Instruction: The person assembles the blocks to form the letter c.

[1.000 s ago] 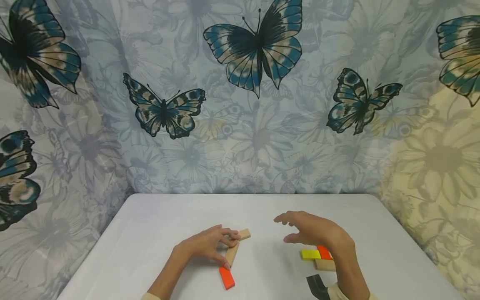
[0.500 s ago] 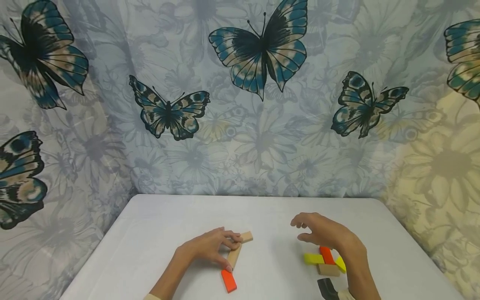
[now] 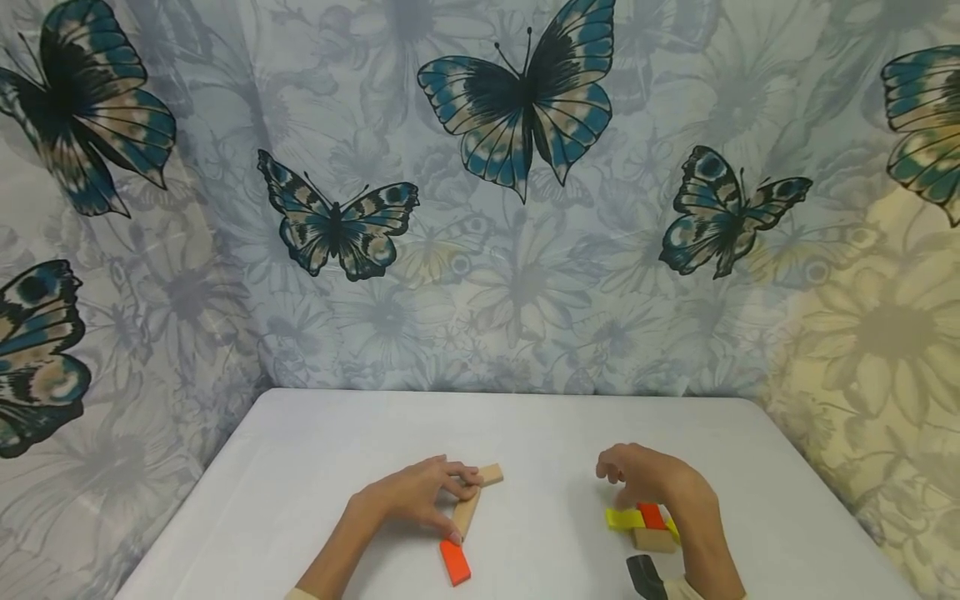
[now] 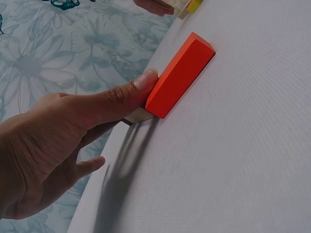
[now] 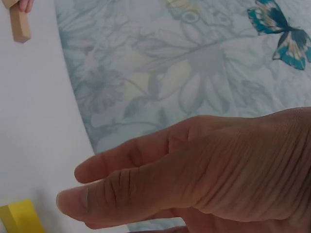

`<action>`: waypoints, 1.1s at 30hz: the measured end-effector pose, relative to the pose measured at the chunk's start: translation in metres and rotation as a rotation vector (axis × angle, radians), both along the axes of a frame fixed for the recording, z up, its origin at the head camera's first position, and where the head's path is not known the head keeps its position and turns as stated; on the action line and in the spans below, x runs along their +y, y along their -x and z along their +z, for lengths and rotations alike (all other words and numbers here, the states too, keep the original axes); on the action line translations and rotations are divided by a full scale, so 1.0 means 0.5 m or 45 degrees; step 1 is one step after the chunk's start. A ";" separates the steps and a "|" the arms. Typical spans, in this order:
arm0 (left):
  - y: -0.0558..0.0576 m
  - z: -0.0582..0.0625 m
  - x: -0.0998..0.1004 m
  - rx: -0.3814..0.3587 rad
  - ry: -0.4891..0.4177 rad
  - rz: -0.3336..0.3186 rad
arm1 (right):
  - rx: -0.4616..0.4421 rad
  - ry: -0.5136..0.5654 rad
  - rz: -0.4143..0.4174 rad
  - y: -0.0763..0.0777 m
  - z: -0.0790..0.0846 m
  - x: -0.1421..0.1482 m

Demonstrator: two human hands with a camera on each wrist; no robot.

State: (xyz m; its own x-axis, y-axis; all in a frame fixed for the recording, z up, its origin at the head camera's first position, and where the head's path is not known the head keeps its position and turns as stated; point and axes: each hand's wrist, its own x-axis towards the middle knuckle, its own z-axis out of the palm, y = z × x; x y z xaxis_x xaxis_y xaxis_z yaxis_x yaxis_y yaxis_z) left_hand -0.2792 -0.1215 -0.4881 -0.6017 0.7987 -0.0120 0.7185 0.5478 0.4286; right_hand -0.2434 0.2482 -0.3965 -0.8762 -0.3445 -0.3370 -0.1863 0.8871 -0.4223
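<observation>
My left hand [image 3: 420, 492] spans a plain wooden block [image 3: 466, 514], thumb at its near end and fingers at its far end. An orange block [image 3: 455, 563] lies at the near end, right by the thumb tip. Another wooden block [image 3: 491, 474] lies at the far end, by the fingertips, so the three form a bent line. My right hand [image 3: 652, 477] hovers with loosely bent fingers, nothing between them, thumb over a yellow block [image 3: 622, 520]. In the right wrist view, that yellow block [image 5: 23, 217] lies just below the thumb.
Beside the yellow block lie a red-orange block [image 3: 652, 517], a wooden block [image 3: 654, 541] and a second yellow block [image 3: 673, 532], partly hidden by the right wrist. A black strap [image 3: 646, 577] shows at the right sleeve. Butterfly-printed cloth hangs behind the white table [image 3: 360, 417].
My right hand has moved to the right, then down toward the yellow block, its fingers bending more. My left hand stays at the wooden block. The head view has shifted slightly.
</observation>
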 end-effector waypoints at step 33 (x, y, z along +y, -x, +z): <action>-0.003 0.002 0.000 -0.071 -0.039 0.051 | -0.049 -0.257 -0.141 0.013 -0.060 -0.019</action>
State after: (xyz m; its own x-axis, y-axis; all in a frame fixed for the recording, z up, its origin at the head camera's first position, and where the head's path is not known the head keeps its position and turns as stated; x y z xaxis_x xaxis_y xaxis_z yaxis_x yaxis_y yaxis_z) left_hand -0.2776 -0.1215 -0.4871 -0.6321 0.7746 -0.0223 0.6710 0.5615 0.4842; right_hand -0.2501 0.2388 -0.4267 -0.8901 -0.1693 -0.4232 -0.0706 0.9685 -0.2390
